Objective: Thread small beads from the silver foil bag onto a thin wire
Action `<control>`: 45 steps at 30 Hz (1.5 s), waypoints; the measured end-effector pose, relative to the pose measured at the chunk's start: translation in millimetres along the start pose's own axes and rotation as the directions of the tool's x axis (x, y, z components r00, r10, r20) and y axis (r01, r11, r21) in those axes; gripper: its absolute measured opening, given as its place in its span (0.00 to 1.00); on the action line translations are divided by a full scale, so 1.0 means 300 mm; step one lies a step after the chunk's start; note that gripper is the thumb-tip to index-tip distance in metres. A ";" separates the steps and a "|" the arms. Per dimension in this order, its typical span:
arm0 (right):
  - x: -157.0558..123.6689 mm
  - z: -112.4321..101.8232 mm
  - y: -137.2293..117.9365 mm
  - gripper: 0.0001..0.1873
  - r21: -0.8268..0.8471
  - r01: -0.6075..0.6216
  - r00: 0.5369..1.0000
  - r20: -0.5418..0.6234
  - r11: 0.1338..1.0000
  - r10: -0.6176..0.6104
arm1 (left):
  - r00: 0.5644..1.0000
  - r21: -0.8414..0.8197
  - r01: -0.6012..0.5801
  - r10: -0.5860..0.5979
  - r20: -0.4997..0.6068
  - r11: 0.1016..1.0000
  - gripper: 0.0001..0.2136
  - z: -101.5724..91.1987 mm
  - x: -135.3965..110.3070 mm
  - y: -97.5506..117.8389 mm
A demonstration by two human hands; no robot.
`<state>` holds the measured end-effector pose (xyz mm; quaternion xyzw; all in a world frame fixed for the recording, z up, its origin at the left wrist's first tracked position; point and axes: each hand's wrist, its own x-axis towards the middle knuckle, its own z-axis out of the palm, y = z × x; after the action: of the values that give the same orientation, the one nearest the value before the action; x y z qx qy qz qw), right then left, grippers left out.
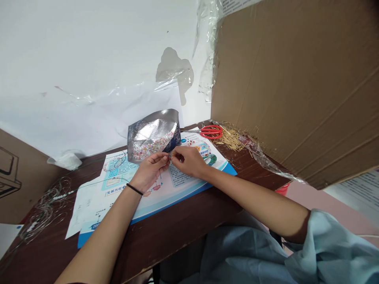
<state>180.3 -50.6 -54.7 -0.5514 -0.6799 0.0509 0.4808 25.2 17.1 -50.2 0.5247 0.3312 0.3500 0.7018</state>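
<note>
My left hand (151, 167) and my right hand (186, 159) meet fingertip to fingertip just in front of an open silver foil bag (154, 134) full of small pink and white beads (149, 149). Both hands pinch something tiny between them, too small to name. A black band circles my left wrist. The hands hover over a printed blue and white sheet (183, 181) lying on the dark brown table (183, 221). A thin wire (97, 183) runs from near my left hand toward the left.
Red-handled scissors (211, 131) and a heap of thin gold pins (232, 138) lie at the back right beside a tall cardboard wall (296, 79). Tangled clear wire (44, 209) sits at the left. Crumpled plastic film (260, 156) trails along the right edge.
</note>
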 end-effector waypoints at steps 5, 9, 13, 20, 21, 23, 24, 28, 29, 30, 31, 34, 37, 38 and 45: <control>0.001 0.000 0.000 0.06 0.002 -0.008 1.000 0.004 1.000 0.008 | 1.000 0.009 0.010 -0.010 -0.006 1.000 0.15 0.001 0.000 0.001; 0.001 0.003 0.002 0.06 -0.004 -0.013 1.000 0.004 1.000 0.013 | 1.000 0.018 0.008 -0.008 -0.001 1.000 0.15 0.005 -0.005 0.006; 0.001 0.002 0.005 0.06 -0.003 -0.017 1.000 0.002 1.000 0.017 | 1.000 0.026 -0.003 0.003 0.001 1.000 0.15 0.005 -0.007 0.007; 0.003 0.002 0.007 0.06 0.011 -0.018 1.000 -0.014 1.000 0.018 | 1.000 0.025 0.018 -0.018 0.005 1.000 0.16 0.000 0.000 0.002; 0.003 0.002 0.008 0.06 0.007 -0.015 1.000 -0.015 1.000 0.015 | 1.000 0.023 0.018 -0.018 0.006 1.000 0.16 0.000 0.000 0.002; 0.003 0.002 0.009 0.06 0.003 -0.004 1.000 -0.021 1.000 0.004 | 1.000 0.020 0.017 -0.017 -0.001 1.000 0.16 0.001 0.000 0.003; 0.003 0.002 0.010 0.06 0.002 0.001 1.000 -0.026 1.000 -0.001 | 1.000 0.020 0.019 -0.018 -0.009 1.000 0.16 0.002 -0.001 0.004; 0.002 0.000 0.010 0.06 0.011 0.022 0.999 -0.037 1.000 -0.022 | 1.000 0.029 0.021 -0.021 -0.022 0.999 0.17 0.005 -0.004 0.005; 0.001 0.001 0.010 0.06 0.014 0.027 0.999 -0.033 1.000 -0.027 | 1.000 0.029 0.019 -0.019 -0.019 0.999 0.17 0.005 -0.005 0.005; 0.001 0.002 0.010 0.06 0.016 0.031 0.999 -0.027 0.999 -0.031 | 1.000 0.029 0.017 -0.017 -0.016 0.999 0.17 0.005 -0.005 0.004; 0.001 0.003 0.011 0.05 0.018 0.034 0.999 -0.020 0.999 -0.033 | 1.000 0.028 0.013 -0.013 -0.011 1.000 0.16 0.005 -0.006 0.004; 0.000 0.007 0.013 0.05 0.013 0.033 0.999 -0.003 0.999 -0.033 | 1.000 0.032 0.001 -0.002 0.004 0.999 0.15 0.005 -0.006 0.005; -0.001 0.008 0.014 0.05 0.017 0.036 0.999 0.000 0.999 -0.036 | 1.000 0.041 -0.001 0.000 0.007 0.999 0.14 0.005 -0.005 0.005; -0.001 0.008 0.014 0.05 0.023 0.038 0.999 -0.001 0.999 -0.038 | 1.000 0.040 0.001 -0.002 0.003 0.999 0.14 0.005 -0.004 0.004; -0.001 0.003 0.006 0.06 0.010 0.035 0.999 0.004 0.999 -0.035 | 1.000 0.045 -0.008 0.008 0.011 0.999 0.14 0.004 -0.003 0.000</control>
<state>180.8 -49.8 -56.5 -0.5370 -0.6903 0.0470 0.4827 25.7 15.7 -50.0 0.5437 0.3332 0.3424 0.6900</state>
